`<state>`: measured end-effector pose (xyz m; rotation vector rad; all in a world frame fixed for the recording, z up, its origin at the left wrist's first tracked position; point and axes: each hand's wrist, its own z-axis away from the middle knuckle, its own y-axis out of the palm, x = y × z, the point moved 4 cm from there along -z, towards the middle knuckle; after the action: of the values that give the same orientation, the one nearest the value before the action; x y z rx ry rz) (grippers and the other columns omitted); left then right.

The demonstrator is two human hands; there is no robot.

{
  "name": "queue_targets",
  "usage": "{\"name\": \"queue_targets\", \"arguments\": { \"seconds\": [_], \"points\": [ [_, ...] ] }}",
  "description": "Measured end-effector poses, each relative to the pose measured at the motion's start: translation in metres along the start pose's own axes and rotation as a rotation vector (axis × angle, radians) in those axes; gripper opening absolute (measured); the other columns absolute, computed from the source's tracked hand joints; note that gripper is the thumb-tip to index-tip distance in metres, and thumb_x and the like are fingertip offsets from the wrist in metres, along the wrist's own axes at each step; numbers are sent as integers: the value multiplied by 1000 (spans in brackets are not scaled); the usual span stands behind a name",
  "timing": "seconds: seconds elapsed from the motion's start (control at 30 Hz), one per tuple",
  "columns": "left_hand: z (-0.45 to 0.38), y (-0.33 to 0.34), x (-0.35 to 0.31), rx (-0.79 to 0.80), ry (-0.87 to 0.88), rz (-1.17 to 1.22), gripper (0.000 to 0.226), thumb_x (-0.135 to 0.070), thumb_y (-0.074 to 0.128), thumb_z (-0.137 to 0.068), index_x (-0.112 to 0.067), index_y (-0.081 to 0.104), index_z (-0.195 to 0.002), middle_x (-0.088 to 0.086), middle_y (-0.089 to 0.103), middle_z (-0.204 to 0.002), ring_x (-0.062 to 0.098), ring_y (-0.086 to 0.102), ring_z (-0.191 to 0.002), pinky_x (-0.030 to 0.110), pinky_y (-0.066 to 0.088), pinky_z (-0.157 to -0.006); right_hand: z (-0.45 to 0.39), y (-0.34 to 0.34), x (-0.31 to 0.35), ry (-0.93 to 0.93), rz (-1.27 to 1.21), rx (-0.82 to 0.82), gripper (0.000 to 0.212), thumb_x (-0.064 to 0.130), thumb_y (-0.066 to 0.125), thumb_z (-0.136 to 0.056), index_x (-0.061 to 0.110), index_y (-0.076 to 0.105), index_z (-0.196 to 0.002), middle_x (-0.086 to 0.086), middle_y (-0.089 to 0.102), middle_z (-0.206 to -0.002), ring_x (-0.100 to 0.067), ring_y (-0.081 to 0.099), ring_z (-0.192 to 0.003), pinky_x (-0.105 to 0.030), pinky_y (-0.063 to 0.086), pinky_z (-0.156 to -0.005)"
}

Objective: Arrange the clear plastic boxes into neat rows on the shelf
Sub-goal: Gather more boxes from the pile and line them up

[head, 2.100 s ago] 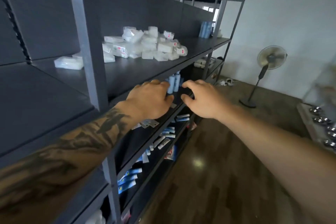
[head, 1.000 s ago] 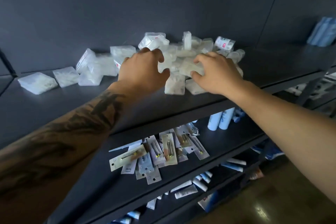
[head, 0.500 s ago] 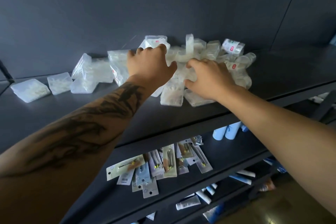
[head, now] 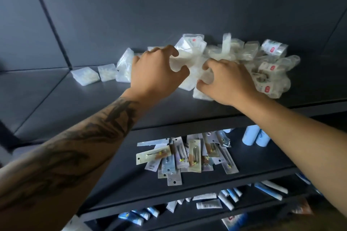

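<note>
Both hands have closed in: left hand (head: 157,73) and right hand (head: 228,82) now grasp clear plastic boxes (head: 189,67) heaped at 12 o'clock on the dark grey shelf (head: 75,107).

Dark tattoo on left forearm (head: 78,148), both arms sleeveless

Both hands (head: 159,73) amid clear boxes (head: 270,65)

boxes (head: 270,62) heaped on shelf (head: 93,103), two boxes (head: 95,74) lying apart to their left
</note>
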<state>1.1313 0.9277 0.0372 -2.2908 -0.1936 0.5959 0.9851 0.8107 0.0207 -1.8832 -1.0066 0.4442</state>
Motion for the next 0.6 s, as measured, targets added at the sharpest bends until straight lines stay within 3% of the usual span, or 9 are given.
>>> {"name": "queue_targets", "arguments": {
  "seconds": [0.43, 0.6],
  "points": [
    [132, -130, 119, 19, -105, -91, 47, -56, 60, -85, -35, 62, -128, -4, 68, -125, 25, 62, -113, 39, 40, -97, 62, -12, 157, -82, -22, 2, 46, 54, 61, -88, 25, 61, -123, -4, 69, -111, -34, 64, -100, -40, 48, -83],
    [192, -183, 161, 42, -111, -102, 44, -54, 59, -85, -35, 62, -124, -3, 69, -116, 26, 62, -107, 39, 40, -92, 108, -18, 231, -92, -48, 15, 44, 52, 64, -87, 25, 63, -121, -4, 69, -109, -33, 65, -98, -41, 52, -83]
  ]
}}
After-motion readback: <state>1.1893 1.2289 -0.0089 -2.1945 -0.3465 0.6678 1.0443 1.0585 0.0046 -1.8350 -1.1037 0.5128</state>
